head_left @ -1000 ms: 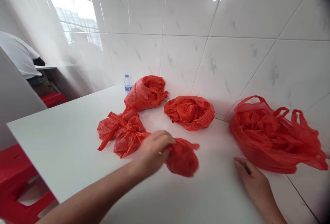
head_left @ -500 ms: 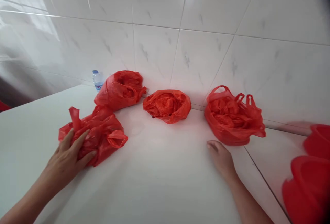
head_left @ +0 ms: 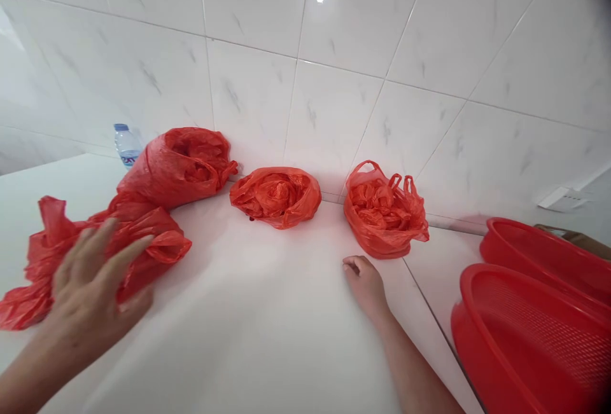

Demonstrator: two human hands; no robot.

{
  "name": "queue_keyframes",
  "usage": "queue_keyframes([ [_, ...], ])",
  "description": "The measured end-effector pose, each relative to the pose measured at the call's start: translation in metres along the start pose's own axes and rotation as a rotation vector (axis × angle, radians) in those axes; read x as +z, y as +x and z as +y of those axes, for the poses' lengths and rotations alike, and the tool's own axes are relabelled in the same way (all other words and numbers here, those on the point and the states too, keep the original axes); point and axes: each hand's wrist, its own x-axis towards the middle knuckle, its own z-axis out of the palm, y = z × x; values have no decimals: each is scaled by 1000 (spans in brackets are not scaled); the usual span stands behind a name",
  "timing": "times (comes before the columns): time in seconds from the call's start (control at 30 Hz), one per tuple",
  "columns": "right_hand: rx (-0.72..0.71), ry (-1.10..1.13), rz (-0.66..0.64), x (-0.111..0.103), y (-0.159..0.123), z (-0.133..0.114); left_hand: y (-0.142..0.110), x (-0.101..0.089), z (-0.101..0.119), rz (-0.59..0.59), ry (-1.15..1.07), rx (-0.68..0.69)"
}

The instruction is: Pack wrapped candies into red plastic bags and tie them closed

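Note:
My left hand (head_left: 90, 296) is open with fingers spread over a cluster of tied red plastic bags (head_left: 155, 236) at the left of the table. Whether its fingertips touch the bags I cannot tell. My right hand (head_left: 367, 283) rests on the white tabletop (head_left: 267, 325), its fingers curled in and nothing visible in them. Just beyond it stands an open red plastic bag (head_left: 384, 223) with handles up, stuffed with smaller red bags. Another open red bag (head_left: 277, 198) of bundles sits at the middle by the wall.
Against the wall at the left lies a bulging red bag (head_left: 176, 166), with a small water bottle (head_left: 126, 145) beside it. Two red plastic baskets (head_left: 525, 338) stand on the right. A white tiled wall (head_left: 258, 96) bounds the table's back.
My left hand carried a tied red bag leftward, put it among the other bags and let go. The view has swung right, bringing the red baskets in. My right hand stays curled on the table.

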Motion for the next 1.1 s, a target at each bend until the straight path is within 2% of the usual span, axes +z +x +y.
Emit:
queue_keyframes([
  [0.03, -3, -2, -1, 0, 0, 0, 2, 4, 16, 26, -28, 101],
  [0.1, -9, -5, 1, 0, 0, -1, 5, 19, 43, -67, -97, 254],
  [0.23, -32, -2, 11, -1, -2, -3, 7, 71, 84, -534, -221, 387],
  [0.3, -45, 2, 19, -2, -3, -3, 7, 100, 101, -700, -218, 460],
  [0.37, -54, 6, 28, -1, -4, -4, 7, 123, 118, -780, -176, 485],
  [0.47, -74, 16, 42, 0, -8, -7, 9, 140, 134, -797, -127, 429],
  [0.57, -108, 25, 61, -1, -14, -18, 13, 143, 139, -786, -137, 394],
  [0.63, -132, 27, 87, -11, -17, -32, 14, 142, 139, -789, -151, 386],
  [0.7, -171, 15, 186, -30, -14, -50, 14, 140, 138, -800, -154, 382],
  [0.8, -222, -56, 514, -75, 10, -71, 14, 140, 137, -810, -157, 379],
  [0.87, -135, -114, 695, -107, 38, -74, 13, 140, 138, -808, -163, 378],
  [0.9, -62, -154, 738, -121, 54, -71, 13, 141, 137, -804, -168, 376],
  [0.97, 124, -341, 710, -142, 83, -58, 13, 143, 136, -795, -185, 373],
  [1.03, 187, -416, 659, -152, 104, -42, 12, 145, 134, -786, -210, 369],
  [1.1, 179, -480, 591, -153, 115, -27, 12, 146, 133, -781, -235, 367],
])
